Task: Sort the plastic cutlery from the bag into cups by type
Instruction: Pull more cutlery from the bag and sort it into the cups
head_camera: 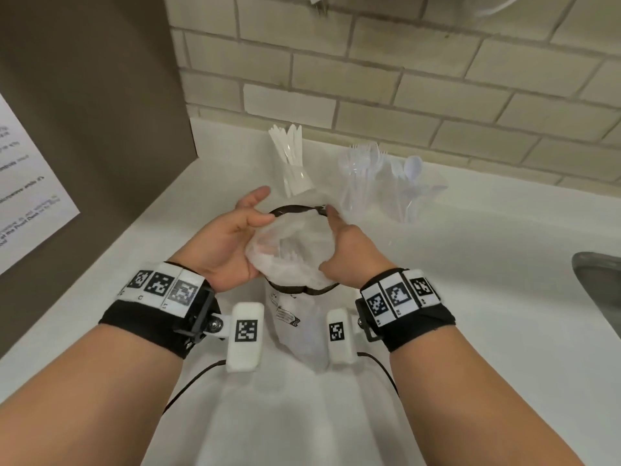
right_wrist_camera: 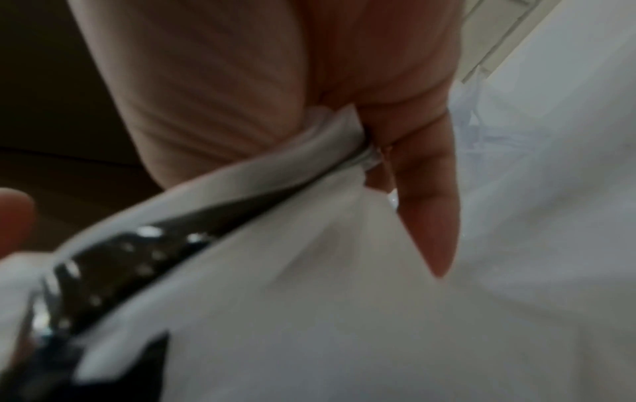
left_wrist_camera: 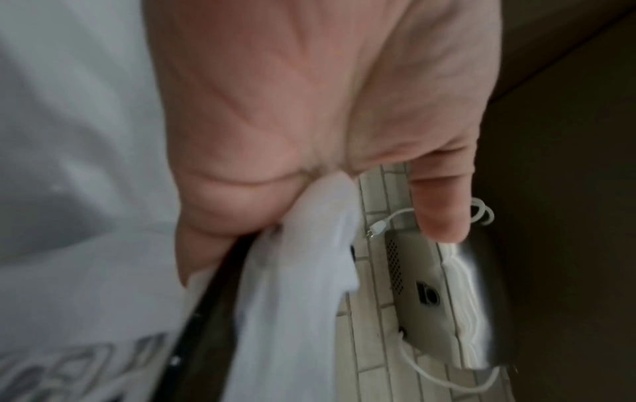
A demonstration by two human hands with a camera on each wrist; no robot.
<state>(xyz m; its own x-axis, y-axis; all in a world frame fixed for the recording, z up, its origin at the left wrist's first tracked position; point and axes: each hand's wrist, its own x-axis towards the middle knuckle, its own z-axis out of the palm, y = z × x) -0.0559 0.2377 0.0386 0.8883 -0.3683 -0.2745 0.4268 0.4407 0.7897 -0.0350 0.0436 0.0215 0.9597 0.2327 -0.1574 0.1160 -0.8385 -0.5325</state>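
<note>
A clear plastic bag (head_camera: 295,317) with a dark zip strip lies on the white counter (head_camera: 470,297), its mouth pulled wide. My left hand (head_camera: 235,230) grips the mouth's left side and my right hand (head_camera: 346,240) grips its right side. A few clear pieces show dimly inside the bag. Behind it stand three clear cups: one with knives (head_camera: 292,163), one with forks (head_camera: 361,176), one with spoons (head_camera: 411,186). In the left wrist view my left hand (left_wrist_camera: 275,176) pinches the bag film (left_wrist_camera: 309,258). In the right wrist view my right hand (right_wrist_camera: 395,122) holds the bag's rim (right_wrist_camera: 241,204).
A brown panel (head_camera: 100,112) with a white paper sheet (head_camera: 23,183) walls off the left. A tiled wall (head_camera: 403,79) runs behind the cups. A steel sink edge (head_camera: 601,290) sits at the right. A dark cable (head_camera: 188,385) trails over the counter by my wrists.
</note>
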